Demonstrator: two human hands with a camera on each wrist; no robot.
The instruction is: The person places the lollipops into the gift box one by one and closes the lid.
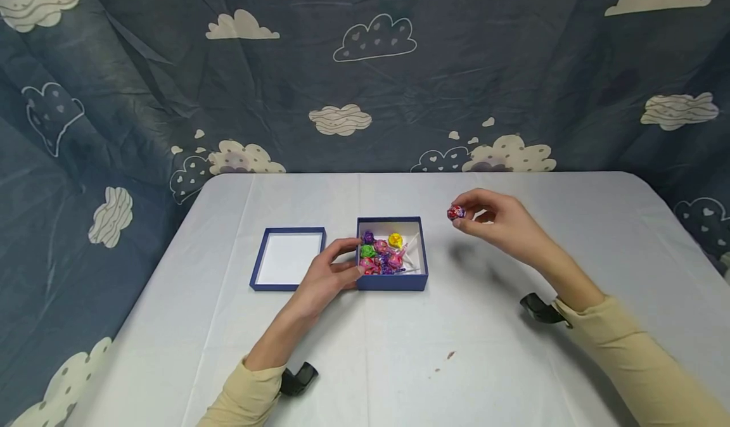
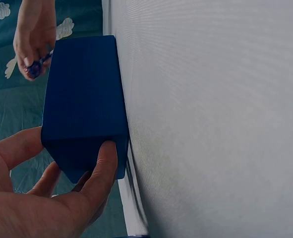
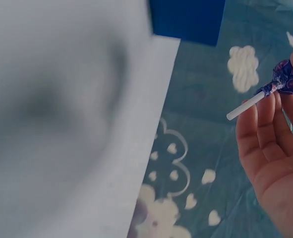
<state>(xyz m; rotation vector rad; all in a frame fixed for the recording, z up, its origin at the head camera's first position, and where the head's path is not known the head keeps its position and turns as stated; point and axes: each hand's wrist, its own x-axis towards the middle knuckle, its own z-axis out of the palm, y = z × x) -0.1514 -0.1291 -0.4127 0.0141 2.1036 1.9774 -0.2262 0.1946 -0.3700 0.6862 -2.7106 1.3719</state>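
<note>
My right hand (image 1: pixel 499 221) holds a wrapped lollipop (image 1: pixel 455 212) above the table, to the right of a blue box (image 1: pixel 402 282). In the right wrist view, thumb and fingers pinch the lollipop's purple-and-red wrapped head (image 3: pixel 287 78), and its white stick (image 3: pixel 245 106) points down and left. My left hand (image 1: pixel 327 274) grips the box at its left end, thumb near the front corner and a finger farther back on the edge. Several lollipops in purple, green, pink and yellow (image 1: pixel 395 240) wrappers lie inside, mostly towards the left, with white sticks towards the right.
The box's lid (image 1: pixel 258 268), blue-rimmed with a white inside, lies inner side up to the left, partly behind my left hand. A white cloth covers the table (image 1: pixel 485 376). Small brown specks (image 1: pixel 450 355) mark it near the front. A cloud-patterned curtain (image 1: pixel 445 91) hangs behind.
</note>
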